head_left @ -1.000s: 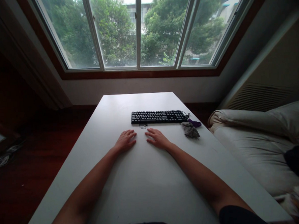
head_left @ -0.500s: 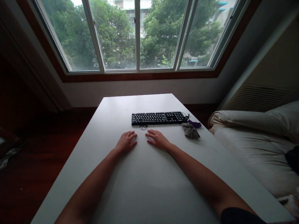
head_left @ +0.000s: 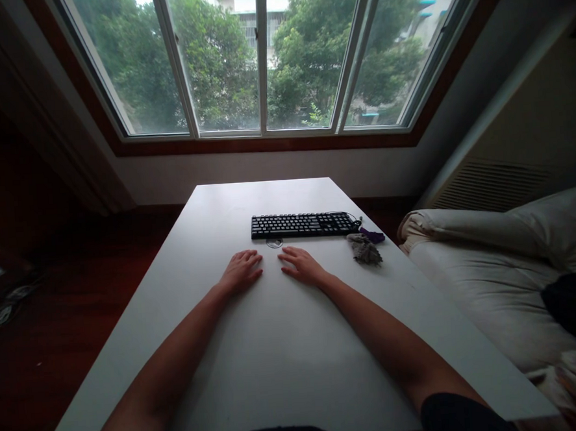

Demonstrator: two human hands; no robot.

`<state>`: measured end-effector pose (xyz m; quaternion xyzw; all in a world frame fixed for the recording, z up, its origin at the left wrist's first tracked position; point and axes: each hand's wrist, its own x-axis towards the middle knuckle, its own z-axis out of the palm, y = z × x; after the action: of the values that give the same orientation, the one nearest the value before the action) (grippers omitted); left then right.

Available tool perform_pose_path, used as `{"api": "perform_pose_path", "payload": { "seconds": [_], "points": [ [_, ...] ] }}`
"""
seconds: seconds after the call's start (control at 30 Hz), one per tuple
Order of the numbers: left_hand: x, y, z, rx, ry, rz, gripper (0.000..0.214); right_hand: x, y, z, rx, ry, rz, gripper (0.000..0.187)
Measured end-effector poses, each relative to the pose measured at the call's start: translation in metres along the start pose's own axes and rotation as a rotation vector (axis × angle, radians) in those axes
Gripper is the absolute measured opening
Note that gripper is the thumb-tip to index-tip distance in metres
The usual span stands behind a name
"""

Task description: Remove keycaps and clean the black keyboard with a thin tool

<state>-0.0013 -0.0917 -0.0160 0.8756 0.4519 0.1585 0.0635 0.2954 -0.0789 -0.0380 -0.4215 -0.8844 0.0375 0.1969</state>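
Only our view shifts; our left hand and right hand lie spread, empty, leaving the keyboard untouched.

Both bare arms reach out over the table from its near edge, angling inward. Left hand and right hand are palm down, kinda relaxed, fingers loosely spread and angled in at each other, tips close but apart. Elbows are out wide, with dark sleeves toward the near corners.
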Motion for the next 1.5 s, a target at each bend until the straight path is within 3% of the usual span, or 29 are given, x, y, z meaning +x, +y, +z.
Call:
{"api": "perform_pose_path", "payload": {
  "seconds": [0.37, 0.63, 0.87, 1.17, 1.5],
  "points": [
    [0.004, 0.002, 0.006, 0.025, 0.006, 0.001, 0.048, 0.0, 0.003, 0.005, 0.003, -0.005, 0.01, 0.049],
    [0.022, 0.007, -0.004, 0.019, -0.036, 0.024, 0.044, 0.0, 0.004, 0.005, 0.002, -0.006, 0.004, 0.049],
    [0.024, 0.006, -0.001, 0.014, 0.04, -0.01, 0.04, 0.0, 0.0, 0.001, -0.008, 0.008, -0.004, 0.048],
    [0.02, -0.008, 0.013, 0.047, -0.04, -0.039, 0.061, 0.006, -0.011, -0.002, -0.119, -0.225, 0.161, 0.07],
    [0.021, -0.013, 0.015, 0.041, -0.099, -0.036, 0.073, 0.007, -0.013, -0.005, -0.105, -0.224, 0.173, 0.069]
  ]
}}
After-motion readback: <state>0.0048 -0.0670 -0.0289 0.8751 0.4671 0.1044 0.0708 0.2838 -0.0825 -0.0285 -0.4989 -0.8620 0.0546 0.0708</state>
